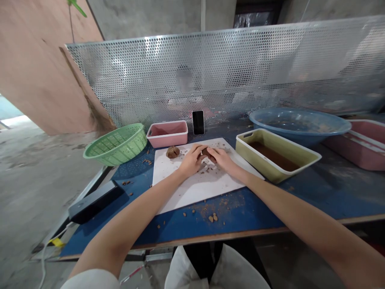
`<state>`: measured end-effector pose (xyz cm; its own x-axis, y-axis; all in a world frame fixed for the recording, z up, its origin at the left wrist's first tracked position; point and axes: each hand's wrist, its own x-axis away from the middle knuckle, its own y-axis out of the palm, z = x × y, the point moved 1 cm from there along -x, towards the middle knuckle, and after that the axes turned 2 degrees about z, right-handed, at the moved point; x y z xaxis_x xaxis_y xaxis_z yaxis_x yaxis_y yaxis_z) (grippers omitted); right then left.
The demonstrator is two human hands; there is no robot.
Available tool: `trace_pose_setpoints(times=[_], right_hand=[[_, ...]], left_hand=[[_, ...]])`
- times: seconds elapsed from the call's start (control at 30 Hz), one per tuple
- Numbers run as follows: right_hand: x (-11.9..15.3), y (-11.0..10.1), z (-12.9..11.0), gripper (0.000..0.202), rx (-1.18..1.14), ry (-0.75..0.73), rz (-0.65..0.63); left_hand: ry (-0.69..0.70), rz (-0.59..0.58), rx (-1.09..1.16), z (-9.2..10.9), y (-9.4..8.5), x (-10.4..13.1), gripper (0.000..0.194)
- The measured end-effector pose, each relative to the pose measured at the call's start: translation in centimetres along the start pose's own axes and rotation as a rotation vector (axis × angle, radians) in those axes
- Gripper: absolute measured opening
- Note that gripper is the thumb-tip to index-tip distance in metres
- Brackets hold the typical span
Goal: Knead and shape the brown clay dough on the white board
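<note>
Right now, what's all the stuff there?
Table: one, blue, below
Board: one, white, centre
Lumps: at least two, brown, on or above board
Crumbs: many, brown, board and table
Basket: one, green, left
Bins: two, pink, back and right
Tub: one, olive, right
Basin: one, blue, back right
Phone: one, black, back
Box: one, black, front left
Panel: one, silver, behind
Broom: one, brown, left
Left hand: one, bare, centre
Right hand: one, bare, centre

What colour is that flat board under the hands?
The board is white; the head view, the only one here, shows it best.
</note>
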<state>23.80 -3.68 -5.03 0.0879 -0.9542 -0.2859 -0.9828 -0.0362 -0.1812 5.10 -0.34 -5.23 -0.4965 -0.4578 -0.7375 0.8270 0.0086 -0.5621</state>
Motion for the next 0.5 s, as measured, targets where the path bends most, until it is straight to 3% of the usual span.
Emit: trace_pose_setpoints(times=[0.23, 0.5], right_hand=[[0.1, -0.1, -0.2, 0.038, 0.053, -0.132, -0.029], [0.2, 0.0, -0.4, 0.038, 0.086, -0.131, -0.024]], left_hand=[[-0.02, -0.001, 0.011, 0.9, -0.2, -0.1, 0.039], [-0.019, -0.013, 0.004, 1.0, -0.3, -0.2, 0.043]])
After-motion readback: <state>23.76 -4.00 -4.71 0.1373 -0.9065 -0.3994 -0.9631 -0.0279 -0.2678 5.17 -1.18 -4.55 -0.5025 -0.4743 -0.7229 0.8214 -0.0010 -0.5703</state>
